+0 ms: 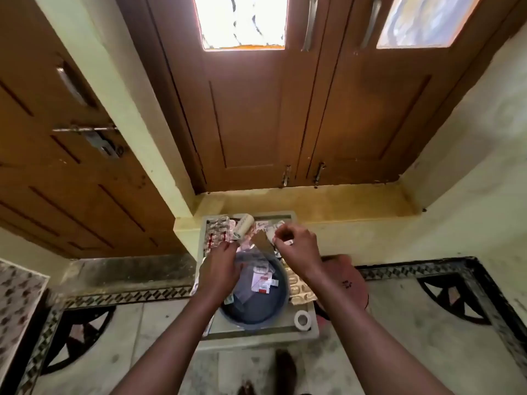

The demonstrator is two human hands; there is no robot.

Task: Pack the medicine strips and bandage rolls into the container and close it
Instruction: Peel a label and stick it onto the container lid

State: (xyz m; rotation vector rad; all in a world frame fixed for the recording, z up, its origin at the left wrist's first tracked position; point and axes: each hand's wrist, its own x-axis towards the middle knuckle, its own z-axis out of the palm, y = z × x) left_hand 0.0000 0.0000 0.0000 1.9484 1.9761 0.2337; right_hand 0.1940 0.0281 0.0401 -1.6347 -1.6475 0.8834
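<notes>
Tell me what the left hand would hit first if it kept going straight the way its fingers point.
Most likely the bandage roll lying just beyond the left hand, with medicine strips close beside it on the tray. Depth is unclear from this single view, so it might pass over them.

Daylight glares through two glass panes (243, 21) in the wooden doors (285, 109), blown white; the room below is dimmer; slight softness overall; wide-angle bending at edges.
</notes>
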